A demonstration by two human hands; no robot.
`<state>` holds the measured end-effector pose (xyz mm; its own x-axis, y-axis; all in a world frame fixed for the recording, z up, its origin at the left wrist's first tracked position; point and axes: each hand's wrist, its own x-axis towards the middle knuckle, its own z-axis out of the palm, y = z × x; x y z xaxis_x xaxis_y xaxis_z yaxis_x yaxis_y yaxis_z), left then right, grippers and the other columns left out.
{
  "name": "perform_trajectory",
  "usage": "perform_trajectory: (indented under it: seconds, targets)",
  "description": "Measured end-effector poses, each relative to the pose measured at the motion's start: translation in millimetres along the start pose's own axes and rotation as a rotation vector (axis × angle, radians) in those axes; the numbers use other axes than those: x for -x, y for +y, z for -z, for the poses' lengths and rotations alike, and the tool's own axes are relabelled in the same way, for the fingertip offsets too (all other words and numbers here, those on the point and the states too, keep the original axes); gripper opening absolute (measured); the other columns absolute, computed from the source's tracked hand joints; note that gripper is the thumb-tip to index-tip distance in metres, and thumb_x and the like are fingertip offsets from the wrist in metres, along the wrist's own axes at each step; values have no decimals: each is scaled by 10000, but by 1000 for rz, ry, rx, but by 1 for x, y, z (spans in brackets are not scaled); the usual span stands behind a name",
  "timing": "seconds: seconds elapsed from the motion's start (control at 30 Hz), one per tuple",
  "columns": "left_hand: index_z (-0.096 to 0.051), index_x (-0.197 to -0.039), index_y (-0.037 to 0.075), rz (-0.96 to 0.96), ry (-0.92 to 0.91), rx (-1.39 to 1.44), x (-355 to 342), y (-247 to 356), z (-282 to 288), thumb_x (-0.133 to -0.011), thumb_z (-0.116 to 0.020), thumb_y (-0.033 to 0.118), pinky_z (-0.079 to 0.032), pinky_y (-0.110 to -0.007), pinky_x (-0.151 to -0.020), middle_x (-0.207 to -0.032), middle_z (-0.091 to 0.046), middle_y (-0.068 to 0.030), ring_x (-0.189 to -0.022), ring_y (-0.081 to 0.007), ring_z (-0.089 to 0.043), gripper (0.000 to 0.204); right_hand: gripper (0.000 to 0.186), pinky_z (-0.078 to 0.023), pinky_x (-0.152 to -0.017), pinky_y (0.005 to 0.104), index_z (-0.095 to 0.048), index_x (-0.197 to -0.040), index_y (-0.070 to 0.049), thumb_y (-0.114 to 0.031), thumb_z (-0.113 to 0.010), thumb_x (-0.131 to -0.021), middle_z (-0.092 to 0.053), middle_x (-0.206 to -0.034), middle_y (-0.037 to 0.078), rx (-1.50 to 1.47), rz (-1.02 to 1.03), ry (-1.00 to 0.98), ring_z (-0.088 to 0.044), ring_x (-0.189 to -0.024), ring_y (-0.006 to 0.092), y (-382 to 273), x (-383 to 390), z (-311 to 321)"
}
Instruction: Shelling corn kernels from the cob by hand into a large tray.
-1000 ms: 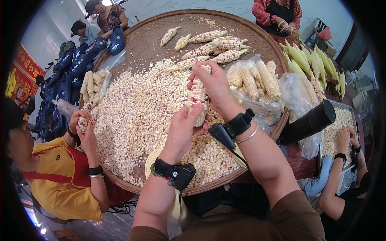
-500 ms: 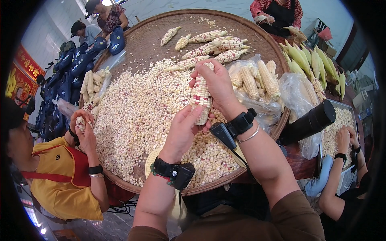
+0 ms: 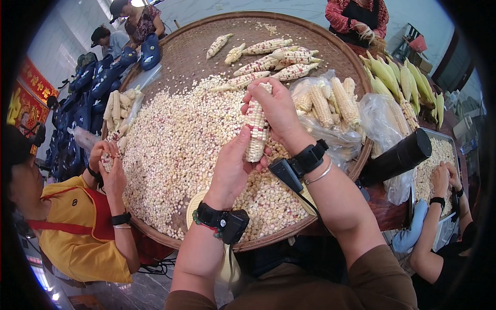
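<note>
Left hand: I see my left hand (image 3: 231, 168) closed around the lower end of the corn cob (image 3: 256, 127), thumb pressed against its side, a black wrist device strapped below it.
Right hand: my right hand (image 3: 277, 110) wraps the cob's upper end, fingers curled over the top; a black strap and a thin bangle sit on that wrist.
Corn cob: pale, with scattered reddish kernels, held nearly upright between both hands, above the kernel pile toward the near-right part of the basket tray.
Basket tray: a large round woven basket tray (image 3: 192, 49) carries nearly everything; its far part shows bare weave.
Loose kernels: a wide heap of loose kernels (image 3: 175, 150) runs from the tray's middle to its near and left edge.
Whole cobs: a cluster of whole cobs (image 3: 271, 58) lies near the far edge of the tray.
Bagged cobs: a clear plastic bag (image 3: 330, 111) of cobs rests at the tray's right edge, just beside my right wrist.
Husked ears: green husked ears (image 3: 400, 82) are piled beyond the right rim, off the tray.
Neighbour on my left: a person in a yellow shirt (image 3: 77, 232) sits at the left edge, both hands on a small cob.
Neighbour on my right: another person's hands work over a metal tray (image 3: 436, 155) of kernels, well apart from the basket.
</note>
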<state>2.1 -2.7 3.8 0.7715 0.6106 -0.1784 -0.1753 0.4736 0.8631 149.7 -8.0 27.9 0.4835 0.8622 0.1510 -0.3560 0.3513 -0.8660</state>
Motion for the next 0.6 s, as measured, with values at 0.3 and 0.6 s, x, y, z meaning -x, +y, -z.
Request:
perform_trajectory:
  seconds: [0.3,0.6]
  targets:
    - [-553,-1157,18,-41,-56,40,0,0,1,-1020,-382,439,-479,-256,-606,-881,-653,-109,-678,-152,-595,475,139,-517,-536,271,-536,-1006,-37,-128,-584,-913,-615,-785,69,7,-8,16,-633,-653,148,-1,-1,0]
    - [-545,-1172,6,-41,-70,91,-2,-3,4,-1030,-362,402,-484,-268,-624,-899,-651,-122,-698,-167,-601,458,186,-506,-510,268,-545,-1012,-24,-142,-628,-894,-627,-795,89,-25,1,24,-628,-638,135,0,-2,1]
